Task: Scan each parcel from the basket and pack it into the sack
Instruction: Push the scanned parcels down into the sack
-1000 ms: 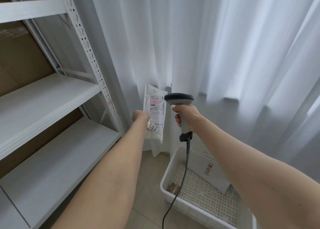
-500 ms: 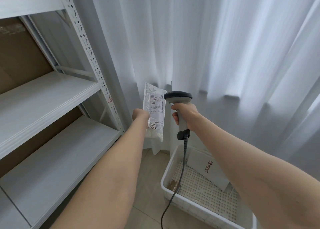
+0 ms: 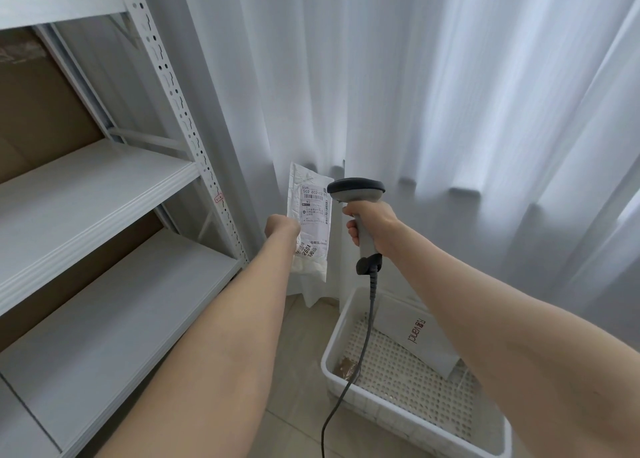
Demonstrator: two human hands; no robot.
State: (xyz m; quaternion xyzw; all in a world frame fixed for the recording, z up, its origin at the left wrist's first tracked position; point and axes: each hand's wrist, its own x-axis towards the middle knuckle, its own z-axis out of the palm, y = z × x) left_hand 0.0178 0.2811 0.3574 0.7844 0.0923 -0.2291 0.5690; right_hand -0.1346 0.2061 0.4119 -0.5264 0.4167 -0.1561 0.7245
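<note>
I am watching the left hand (image 3: 282, 227) gripping a labelled parcel (image 3: 311, 222) by its left edge, holding it upright in front of the curtain (image 3: 450, 94) with the printed label facing the camera. The right hand (image 3: 372, 224) is curling its fingers round the handle of the grey scanner (image 3: 356, 191), whose head is sitting just beside the label's top corner. The cable (image 3: 360, 353) is hanging down over the white basket (image 3: 332, 340) on the floor, where a flat packet (image 3: 415, 336) is lying.
</note>
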